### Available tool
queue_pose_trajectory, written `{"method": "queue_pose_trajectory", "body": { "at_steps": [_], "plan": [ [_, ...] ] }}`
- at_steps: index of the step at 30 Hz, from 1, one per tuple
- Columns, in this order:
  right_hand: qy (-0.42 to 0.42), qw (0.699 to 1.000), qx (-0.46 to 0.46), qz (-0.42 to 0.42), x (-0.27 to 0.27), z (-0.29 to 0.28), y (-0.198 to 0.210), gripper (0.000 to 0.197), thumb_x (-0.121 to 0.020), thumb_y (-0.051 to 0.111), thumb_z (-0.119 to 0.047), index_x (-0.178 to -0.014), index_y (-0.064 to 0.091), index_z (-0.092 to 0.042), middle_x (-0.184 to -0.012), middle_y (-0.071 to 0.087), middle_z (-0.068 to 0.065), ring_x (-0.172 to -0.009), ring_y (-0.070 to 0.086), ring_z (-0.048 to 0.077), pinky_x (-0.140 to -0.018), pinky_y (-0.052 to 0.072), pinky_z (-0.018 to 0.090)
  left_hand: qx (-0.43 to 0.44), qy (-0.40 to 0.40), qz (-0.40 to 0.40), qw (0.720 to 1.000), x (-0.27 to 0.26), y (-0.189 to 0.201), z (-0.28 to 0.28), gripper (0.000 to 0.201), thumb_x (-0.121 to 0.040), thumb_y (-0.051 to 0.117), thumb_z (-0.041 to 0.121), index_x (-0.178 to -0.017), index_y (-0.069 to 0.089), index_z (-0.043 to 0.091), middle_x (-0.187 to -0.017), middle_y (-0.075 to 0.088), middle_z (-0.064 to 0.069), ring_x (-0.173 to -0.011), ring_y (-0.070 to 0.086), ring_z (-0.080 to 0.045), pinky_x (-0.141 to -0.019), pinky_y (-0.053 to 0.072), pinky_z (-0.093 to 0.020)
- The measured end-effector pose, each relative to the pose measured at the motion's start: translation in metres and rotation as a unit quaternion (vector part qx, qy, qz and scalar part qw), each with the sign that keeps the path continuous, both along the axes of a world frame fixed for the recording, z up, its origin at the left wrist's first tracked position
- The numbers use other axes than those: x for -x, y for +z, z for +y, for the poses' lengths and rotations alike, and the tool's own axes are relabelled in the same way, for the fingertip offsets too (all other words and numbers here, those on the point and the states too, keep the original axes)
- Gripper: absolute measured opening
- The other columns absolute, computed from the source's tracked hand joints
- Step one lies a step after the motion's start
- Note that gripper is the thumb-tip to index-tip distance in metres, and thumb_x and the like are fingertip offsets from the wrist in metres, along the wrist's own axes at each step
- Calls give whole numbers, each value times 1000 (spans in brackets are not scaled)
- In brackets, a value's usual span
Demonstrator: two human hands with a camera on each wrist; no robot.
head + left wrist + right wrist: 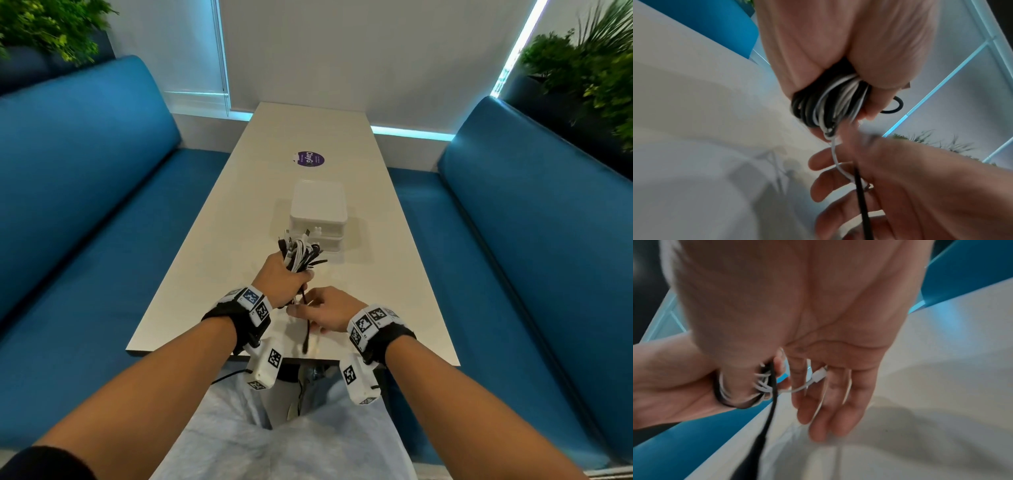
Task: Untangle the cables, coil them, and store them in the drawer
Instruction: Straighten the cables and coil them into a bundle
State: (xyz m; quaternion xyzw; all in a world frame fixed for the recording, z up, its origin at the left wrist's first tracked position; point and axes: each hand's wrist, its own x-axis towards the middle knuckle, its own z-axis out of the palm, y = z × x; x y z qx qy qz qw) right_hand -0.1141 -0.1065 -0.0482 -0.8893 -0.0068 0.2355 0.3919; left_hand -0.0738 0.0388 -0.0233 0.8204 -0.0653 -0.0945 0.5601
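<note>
Cables (pixel 298 255) bundled, purple "ClayG" sticker (pixel 310 159) behind

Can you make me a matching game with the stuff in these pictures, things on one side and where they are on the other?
Things:
1. cable bundle
2. white drawer box
3. purple sticker
4. black cable end

Places:
A. flat on the table, beyond the box
B. gripped in the left hand
C. hanging down past the right hand, near the table's front edge
D. standing on the table just behind the bundle

Pairs: 1-B, 2-D, 3-A, 4-C
</note>
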Motion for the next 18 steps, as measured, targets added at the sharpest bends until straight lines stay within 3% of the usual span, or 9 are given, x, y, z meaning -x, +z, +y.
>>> {"method": "queue_pose_trajectory", "body": {
  "at_steps": [2, 3, 5, 9, 12, 15, 18],
  "plan": [
    [41, 995, 80, -45, -3, -4, -3, 28, -90, 61, -43, -99, 66, -18, -81, 71, 0, -76, 66, 20, -80, 55, 35, -15, -21, -8, 1000, 0, -1, 0, 8, -85, 70, 8, -83, 63, 6, -61, 64, -4, -53, 61, -15, -50, 47, -25],
    [48, 995, 77, -42, -4, -7, -3, 19, -91, 60, -35, -95, 67, -17, -82, 71, 0, -73, 66, 20, -75, 56, 35, -29, -39, -16, 999, -1, -1, 1, 8, -85, 71, 8, -83, 63, 10, -61, 63, 0, -55, 60, -14, -49, 45, -23],
    [34, 999, 26, -9, -5, -13, -1, 14, -93, 58, -23, -94, 68, -15, -79, 71, 1, -66, 66, 18, -63, 54, 30, -58, -81, -31, 995, 0, -1, 4, 14, -83, 72, 7, -87, 64, 18, -65, 62, 8, -59, 59, -11, -51, 42, -16],
    [-20, 997, -77, 22, -1, -19, 3, 14, -98, 54, -16, -97, 66, -8, -77, 66, 3, -66, 68, 18, -58, 53, 27, -70, -149, -18, 986, 1, -2, 11, 29, -79, 79, 7, -98, 65, 23, -70, 64, 18, -58, 59, 10, -50, 39, -4],
    [-19, 993, -110, 26, 1, -24, 4, 13, -96, 57, -12, -90, 68, -9, -82, 71, 6, -70, 70, 18, -66, 57, 29, -137, -210, -25, 968, 4, -7, 12, 36, -67, 85, 15, -93, 63, 28, -79, 67, 17, -70, 60, 6, -65, 46, -15],
    [-27, 992, -118, 21, 0, -25, 5, 8, -93, 62, -13, -90, 70, -11, -86, 75, 7, -74, 72, 17, -69, 57, 30, -193, -206, -50, 958, 6, -13, 10, 48, -56, 82, 31, -98, 60, 33, -91, 69, 12, -85, 65, -6, -77, 54, -29],
    [-27, 999, -12, -20, -5, -25, 3, 21, -89, 70, -32, -82, 71, -12, -74, 73, -1, -61, 65, 12, -59, 49, 24, -239, -201, -66, 948, 9, -7, 5, 43, -66, 74, 16, -104, 57, 25, -94, 67, 5, -86, 65, -18, -76, 55, -34]
  ]
}}
